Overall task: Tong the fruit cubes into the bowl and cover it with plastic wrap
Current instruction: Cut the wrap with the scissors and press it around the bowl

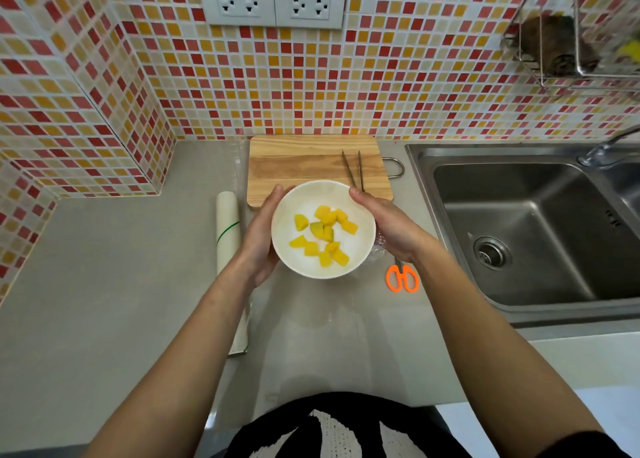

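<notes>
I see my left hand [263, 236] and right hand [384, 222] cupping the white bowl [294, 263] of mango cubes [323, 234], frame centre.

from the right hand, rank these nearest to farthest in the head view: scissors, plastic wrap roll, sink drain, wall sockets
From the right hand:
1. Scissors, just below the wrist.
2. Sink drain, in the basin to its right.
3. Plastic wrap roll, left, beyond the bowl.
4. Wall sockets, high on the tiled wall.
</notes>
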